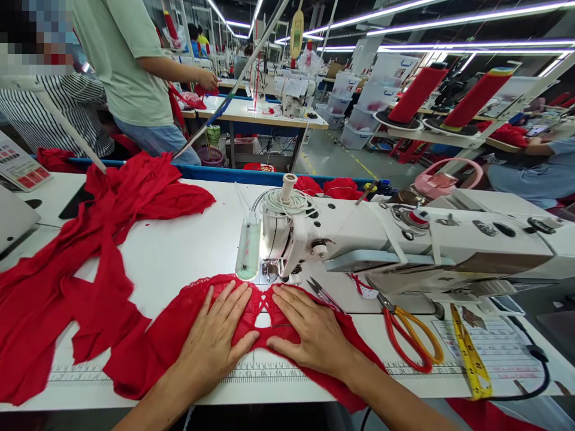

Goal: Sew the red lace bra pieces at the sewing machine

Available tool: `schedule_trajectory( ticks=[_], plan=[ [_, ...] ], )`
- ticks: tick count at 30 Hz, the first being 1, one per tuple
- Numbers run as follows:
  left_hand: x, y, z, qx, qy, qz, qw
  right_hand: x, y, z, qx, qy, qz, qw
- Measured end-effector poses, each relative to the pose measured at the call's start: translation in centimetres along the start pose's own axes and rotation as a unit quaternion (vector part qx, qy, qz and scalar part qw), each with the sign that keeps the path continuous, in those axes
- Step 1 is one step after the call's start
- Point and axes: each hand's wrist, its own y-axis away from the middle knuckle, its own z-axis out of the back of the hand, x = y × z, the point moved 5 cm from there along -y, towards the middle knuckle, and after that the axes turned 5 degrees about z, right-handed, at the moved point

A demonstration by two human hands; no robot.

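My left hand (215, 338) lies flat, fingers spread, on a red lace garment piece (148, 350) spread on the white sewing table (188, 245). My right hand (312, 332) presses flat on the same piece just to the right. Both hands sit in front of the presser foot (269, 270) of a white sewing machine (404, 239). The fabric's far edge reaches the needle area. Neither hand grips anything.
A heap of red fabric (90, 239) covers the table's left. Red-and-yellow scissors (411, 335), small snips (321, 293) and a yellow tape measure (469, 353) lie to the right. A person in a green shirt (126, 60) stands behind at another table. Red thread cones (417, 93) stand at the right.
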Motion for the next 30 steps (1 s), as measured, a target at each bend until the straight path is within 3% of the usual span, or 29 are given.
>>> schedule_trajectory(
  ticks=[10, 16, 20, 25, 30],
  plan=[
    [0.1, 0.1, -0.1, 0.007, -0.003, 0.002, 1.0, 0.2, 0.0, 0.1, -0.015, 0.005, 0.009, 1.0],
    [0.2, 0.2, -0.5, 0.008, -0.007, 0.008, 1.0, 0.2, -0.4, 0.2, 0.006, -0.005, 0.002, 1.0],
    [-0.5, 0.5, 0.8, -0.011, 0.015, 0.01, 1.0, 1.3, -0.1, 1.6, 0.006, -0.002, 0.031, 0.999],
    [-1.8, 3.6, 4.5, -0.07, 0.08, -0.003, 0.994, 4.2, 4.6, 4.4, -0.083, 0.016, 0.041, 0.996],
    [-0.2, 8.4, 5.7, -0.112, 0.055, -0.044, 0.991, 4.4, 9.9, 2.8, -0.106, 0.063, 0.037, 0.992]
  ],
)
